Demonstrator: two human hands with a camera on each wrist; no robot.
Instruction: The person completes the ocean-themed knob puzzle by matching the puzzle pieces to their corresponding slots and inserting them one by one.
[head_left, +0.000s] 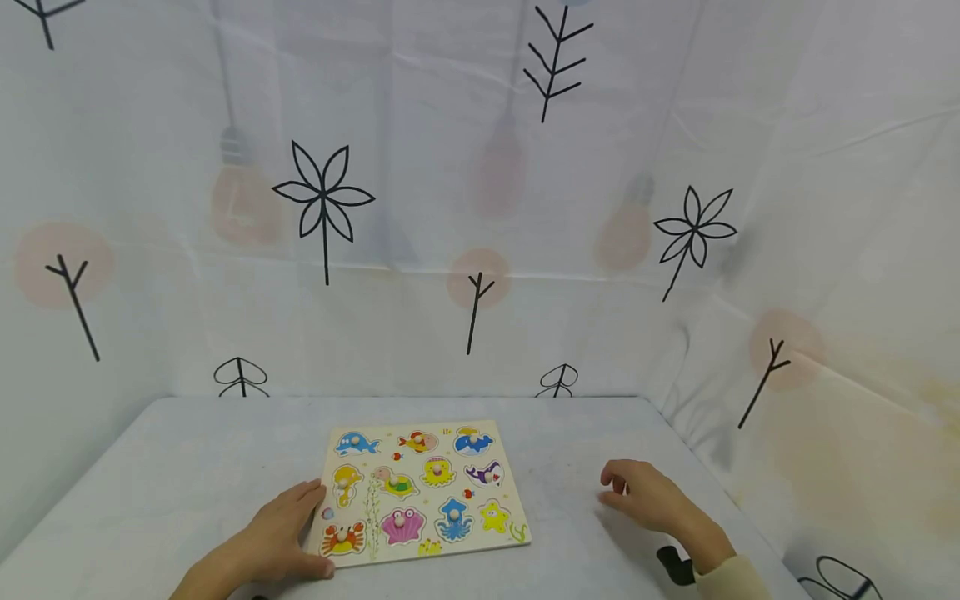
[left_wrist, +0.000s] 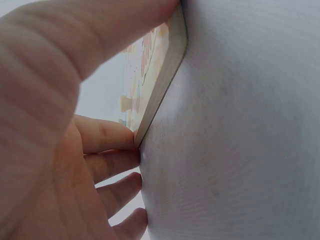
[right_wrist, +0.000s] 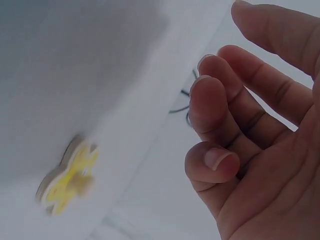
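Note:
A wooden peg puzzle board (head_left: 375, 497) with colourful sea animals lies on the white-covered table. At its left edge rests my left hand (head_left: 272, 533), thumb at the near corner and fingers spread farther up the edge. The left wrist view shows the thumb over the board's corner (left_wrist: 175, 45) and the other fingertips down at the table surface. My right hand (head_left: 648, 500) hovers right of the board, fingers loosely bent around nothing. A blurred yellow piece with a wooden knob (right_wrist: 70, 177) lies on the white surface in the right wrist view, apart from the fingers.
Several knobbed pieces sit on the board, among them a crab (head_left: 342, 539), a pink shell (head_left: 403, 526) and a blue squid (head_left: 453, 520). The yellow star (head_left: 494, 516) there shows no knob. A patterned cloth (head_left: 420, 317) hangs behind the table and along its right side.

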